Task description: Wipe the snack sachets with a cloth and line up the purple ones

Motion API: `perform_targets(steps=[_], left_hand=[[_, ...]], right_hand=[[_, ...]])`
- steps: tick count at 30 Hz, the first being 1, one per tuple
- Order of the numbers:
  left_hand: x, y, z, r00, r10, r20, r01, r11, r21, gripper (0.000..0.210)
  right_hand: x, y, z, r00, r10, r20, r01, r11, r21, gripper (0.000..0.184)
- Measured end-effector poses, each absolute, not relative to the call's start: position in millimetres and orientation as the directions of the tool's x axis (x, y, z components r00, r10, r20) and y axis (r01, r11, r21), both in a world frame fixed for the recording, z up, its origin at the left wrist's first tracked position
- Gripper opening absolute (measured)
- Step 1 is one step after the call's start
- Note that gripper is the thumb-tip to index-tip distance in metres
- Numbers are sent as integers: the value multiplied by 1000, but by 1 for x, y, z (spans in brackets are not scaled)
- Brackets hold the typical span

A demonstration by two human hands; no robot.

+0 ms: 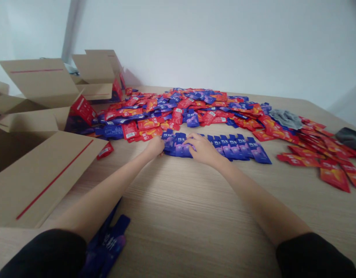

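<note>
A row of overlapping blue-purple sachets (233,147) with white lettering lies across the middle of the table. At the row's left end, my left hand (156,147) has its fingers closed on the edge of the leftmost blue sachet (168,139). My right hand (203,150) rests over the middle of the row, fingers bent and apart, touching the sachets and hiding some of them. Another blue sachet (180,143) shows between the two hands. More blue sachets (110,243) lie near the front edge, partly under my left forearm.
A heap of mixed red and blue sachets (178,102) spreads behind the row. Red sachets (319,148) lie at the right beside a grey cloth (286,118) and a black object (350,138). Open cardboard boxes (47,154) stand at the left, flaps out. One red sachet (105,150) lies by them.
</note>
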State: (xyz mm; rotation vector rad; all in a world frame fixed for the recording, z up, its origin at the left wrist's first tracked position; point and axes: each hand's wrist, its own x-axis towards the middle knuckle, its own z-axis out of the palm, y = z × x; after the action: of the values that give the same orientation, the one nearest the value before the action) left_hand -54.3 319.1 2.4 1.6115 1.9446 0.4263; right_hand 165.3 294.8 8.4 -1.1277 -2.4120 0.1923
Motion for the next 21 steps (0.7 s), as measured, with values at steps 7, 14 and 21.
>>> perform_targets(steps=[7, 14, 21], left_hand=[[-55, 302, 16, -121, 990, 79, 971, 101, 218, 44], [-51, 296, -6, 269, 951, 154, 958, -280, 55, 39], [-62, 302, -22, 296, 934, 202, 942, -320, 102, 42]], right_hand=[[178, 314, 11, -504, 760, 410, 688, 640, -341, 31], [166, 397, 26, -292, 895, 336, 880, 390, -272, 51], [139, 426, 4, -215, 959, 185, 966, 236, -102, 60]])
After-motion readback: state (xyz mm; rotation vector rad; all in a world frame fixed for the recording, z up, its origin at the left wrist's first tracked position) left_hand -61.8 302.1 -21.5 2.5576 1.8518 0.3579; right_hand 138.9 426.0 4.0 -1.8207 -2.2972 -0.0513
